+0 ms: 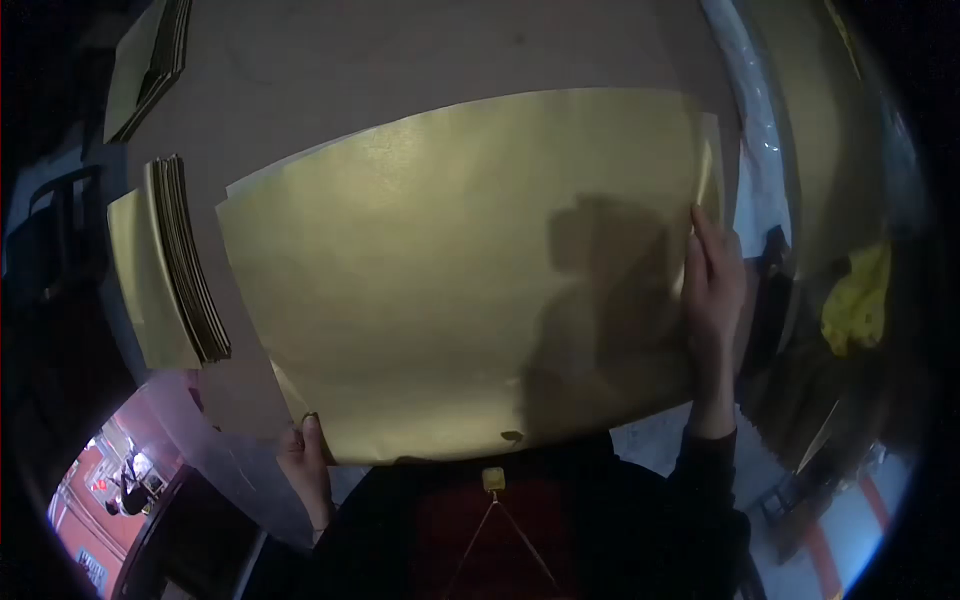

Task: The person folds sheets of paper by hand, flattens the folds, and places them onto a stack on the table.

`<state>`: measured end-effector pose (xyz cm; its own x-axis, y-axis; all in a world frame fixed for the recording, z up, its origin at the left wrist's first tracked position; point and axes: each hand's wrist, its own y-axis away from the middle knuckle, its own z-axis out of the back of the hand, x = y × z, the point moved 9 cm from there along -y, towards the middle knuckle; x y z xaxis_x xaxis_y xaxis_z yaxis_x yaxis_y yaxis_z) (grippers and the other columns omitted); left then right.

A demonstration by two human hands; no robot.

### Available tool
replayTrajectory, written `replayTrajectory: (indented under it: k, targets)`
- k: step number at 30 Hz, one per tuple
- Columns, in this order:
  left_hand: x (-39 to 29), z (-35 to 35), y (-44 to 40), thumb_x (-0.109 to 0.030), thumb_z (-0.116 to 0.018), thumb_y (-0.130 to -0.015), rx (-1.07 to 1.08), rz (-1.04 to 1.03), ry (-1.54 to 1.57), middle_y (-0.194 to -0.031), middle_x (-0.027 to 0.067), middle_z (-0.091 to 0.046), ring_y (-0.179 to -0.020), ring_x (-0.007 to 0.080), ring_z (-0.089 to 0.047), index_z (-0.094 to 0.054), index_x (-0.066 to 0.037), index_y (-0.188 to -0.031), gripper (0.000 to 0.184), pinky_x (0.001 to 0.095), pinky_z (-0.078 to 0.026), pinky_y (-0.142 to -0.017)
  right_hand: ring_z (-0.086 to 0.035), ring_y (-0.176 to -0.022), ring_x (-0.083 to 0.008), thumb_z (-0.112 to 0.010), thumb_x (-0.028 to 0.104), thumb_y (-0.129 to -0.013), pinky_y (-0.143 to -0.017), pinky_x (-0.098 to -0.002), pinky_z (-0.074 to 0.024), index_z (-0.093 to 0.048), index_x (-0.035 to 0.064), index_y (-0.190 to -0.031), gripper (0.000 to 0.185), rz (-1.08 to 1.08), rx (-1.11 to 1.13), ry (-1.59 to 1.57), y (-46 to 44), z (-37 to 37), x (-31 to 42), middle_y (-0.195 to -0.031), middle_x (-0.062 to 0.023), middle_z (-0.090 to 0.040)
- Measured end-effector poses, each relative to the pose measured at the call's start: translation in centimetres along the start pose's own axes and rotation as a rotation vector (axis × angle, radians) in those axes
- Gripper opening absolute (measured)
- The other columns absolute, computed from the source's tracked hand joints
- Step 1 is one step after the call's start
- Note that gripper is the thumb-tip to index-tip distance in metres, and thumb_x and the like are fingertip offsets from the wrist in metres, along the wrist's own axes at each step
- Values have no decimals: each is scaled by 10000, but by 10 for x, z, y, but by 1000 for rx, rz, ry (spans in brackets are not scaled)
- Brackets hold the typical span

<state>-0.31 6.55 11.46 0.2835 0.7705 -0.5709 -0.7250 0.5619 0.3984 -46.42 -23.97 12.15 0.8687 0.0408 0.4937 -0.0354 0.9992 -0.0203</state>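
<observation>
L fingers point(311, 434) — mostly hid. under sheet point(430, 270); upper-L stack point(135, 80) — top cut off

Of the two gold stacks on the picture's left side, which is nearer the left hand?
The lower stack, beside the large gold sheet; the other stack lies farther from the left hand, cut off by the picture's top edge.

Black sleeves point(708, 470), dark red front point(490, 555) (square yellowish pendant point(493, 480), thin cord point(477, 533)).
</observation>
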Motion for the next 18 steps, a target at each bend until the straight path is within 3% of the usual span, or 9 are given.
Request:
replayTrajectory:
  k: [4, 6, 9, 12, 15, 18]
  targets:
    - [0, -6, -16, -193, -583, -925, 17, 142, -102, -719, 16, -594, -669, 61, -500, -604, 26, -873, 226, 227, -422, -607, -565, -842, -270, -533, 83, -910, -754, -343, -460, -594, 50, -1210, 308, 53, 3, 111, 0, 0, -1, -899, -144, -530]
    - [-9, -13, -20, -188, -595, -918, 25, 75, 98, -677, -9, -558, -625, 52, -470, -587, 29, -806, 244, 232, -396, -555, -570, -837, -257, -533, 74, -908, -741, -329, -459, -598, 54, -1205, 305, 166, -87, 152, 5, 6, 0, -927, -145, -545]
    - [-3, -12, -18, -188, -599, -914, 18, 58, 61, -661, -23, -544, -599, 48, -448, -579, 31, -782, 256, 242, -378, -534, -567, -817, -253, -541, 82, -906, -727, -332, -456, -597, 53, -1207, 307, 26, 17, 79, 6, 4, -18, -931, -144, -554]
    - [0, -13, -20, -193, -595, -917, 80, 133, 98, -657, -24, -540, -586, 52, -432, -576, 31, -783, 261, 249, -371, -525, -553, -781, -244, -541, 79, -904, -697, -328, -450, -594, 72, -1219, 319, 43, -15, 107, 3, 2, -15, -901, -140, -550]
    - [22, -5, -26, -190, -586, -921, 59, 78, -8, -665, -16, -551, -598, 51, -444, -579, 31, -812, 246, 238, -373, -534, -528, -728, -233, -547, 80, -898, -666, -329, -441, -591, 118, -1236, 344, 34, -57, 57, 3, 6, -14, -826, -121, -516]
    - [-14, -16, -15, -180, -584, -922, 106, 164, 106, -655, -14, -539, -611, 48, -451, -574, 22, -797, 237, 230, -373, -543, -534, -723, -232, -544, 94, -891, -668, -334, -445, -592, 138, -1239, 354, -112, -23, 99, 6, 6, -16, -818, -117, -501]
